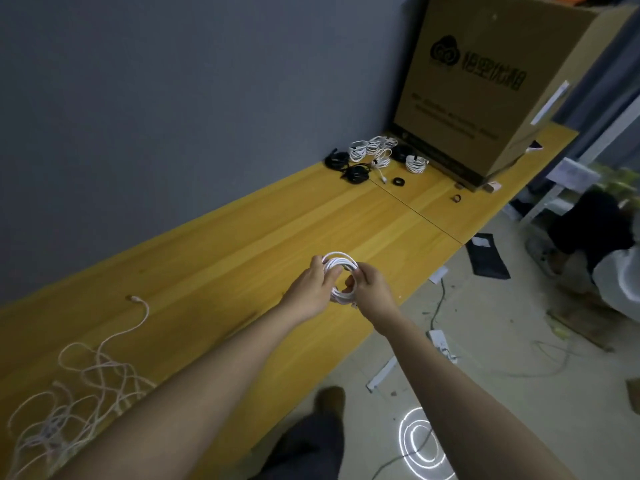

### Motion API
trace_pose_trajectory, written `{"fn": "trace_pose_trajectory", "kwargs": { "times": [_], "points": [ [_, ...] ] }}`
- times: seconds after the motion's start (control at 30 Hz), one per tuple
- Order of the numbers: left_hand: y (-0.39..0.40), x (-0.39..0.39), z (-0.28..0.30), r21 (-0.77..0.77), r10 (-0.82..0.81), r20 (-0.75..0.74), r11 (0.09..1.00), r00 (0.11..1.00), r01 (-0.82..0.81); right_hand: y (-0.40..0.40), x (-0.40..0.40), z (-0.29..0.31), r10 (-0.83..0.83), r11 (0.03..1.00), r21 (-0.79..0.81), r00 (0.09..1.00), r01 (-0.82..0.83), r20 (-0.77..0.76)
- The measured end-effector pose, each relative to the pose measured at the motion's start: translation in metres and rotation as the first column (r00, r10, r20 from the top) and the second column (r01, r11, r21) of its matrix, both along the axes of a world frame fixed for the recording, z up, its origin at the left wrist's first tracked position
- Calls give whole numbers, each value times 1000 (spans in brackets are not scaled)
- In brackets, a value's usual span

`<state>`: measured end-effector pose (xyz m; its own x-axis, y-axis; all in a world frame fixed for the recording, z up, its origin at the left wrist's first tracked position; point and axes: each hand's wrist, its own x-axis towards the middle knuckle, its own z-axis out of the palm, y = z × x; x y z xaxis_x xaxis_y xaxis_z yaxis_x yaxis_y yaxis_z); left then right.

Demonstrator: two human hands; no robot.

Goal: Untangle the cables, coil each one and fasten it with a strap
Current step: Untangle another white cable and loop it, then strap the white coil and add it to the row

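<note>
1. Both hands are out over the tabletop point(242, 237), holding one white cable coil point(341, 268) up between them, above the wood near its front edge.
2. Left hand point(311, 289): fingers curled round the left side of the coil, thumb on top, gripping the loops.
3. Right hand point(370, 285): fingers curled on the right side of the coil, fingertips pinching the loops near the lower right part.
4. The coil sits upright-ish between the two hands, its top arc showing above the fingers, lower loops showing between the palms. Strap on it: cannot tell.
5. Loose tangle of white cables point(72, 393) lies on the tabletop at near left, well apart from the hands; one plug end point(133, 298) trails out toward the wall.
6. Far end of the tabletop: pile of coiled cables point(377, 155), white and black ones together, just beside a big cardboard box point(485, 84).
7. Small black ring-like roll point(399, 181) lies near that pile; another small dark ring point(457, 198) further right, near the box corner.
8. Floor point(502, 393) to the right has stray wires and scraps; a shoe point(330, 401) shows below the tabletop edge.
</note>
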<state>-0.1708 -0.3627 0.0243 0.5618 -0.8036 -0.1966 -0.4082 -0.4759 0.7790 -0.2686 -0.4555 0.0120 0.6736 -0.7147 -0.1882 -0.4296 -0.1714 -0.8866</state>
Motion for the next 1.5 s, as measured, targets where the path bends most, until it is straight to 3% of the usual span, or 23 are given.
{"fn": "trace_pose_trajectory", "kwargs": {
  "times": [0.17,0.33,0.43,0.87,1.1,1.33,1.5],
  "points": [
    [-91,37,-26,73,-39,-62,996,997,44,-97,30,-23,48,996,-66,996,-52,-71],
    [-189,78,-42,106,-72,-319,988,945,111,-188,53,-36,120,968,-201,983,-147,-141],
    [-239,85,-45,111,-37,-356,990,934,81,-241,60,-41,145,951,-248,975,-185,-170],
    [-429,85,-71,242,125,-158,967,979,-85,-510,28,-85,66,952,-252,921,-173,-385],
    [-555,58,-106,328,129,-128,941,983,-81,-649,5,-105,118,906,-306,870,-291,-479],
    [-639,37,-141,337,40,-92,941,995,-7,-707,-2,-112,157,875,-312,826,-371,-541],
    [-675,33,-160,346,-32,-69,937,997,54,-722,3,-114,217,801,-350,781,-485,-586]
  ]
}}
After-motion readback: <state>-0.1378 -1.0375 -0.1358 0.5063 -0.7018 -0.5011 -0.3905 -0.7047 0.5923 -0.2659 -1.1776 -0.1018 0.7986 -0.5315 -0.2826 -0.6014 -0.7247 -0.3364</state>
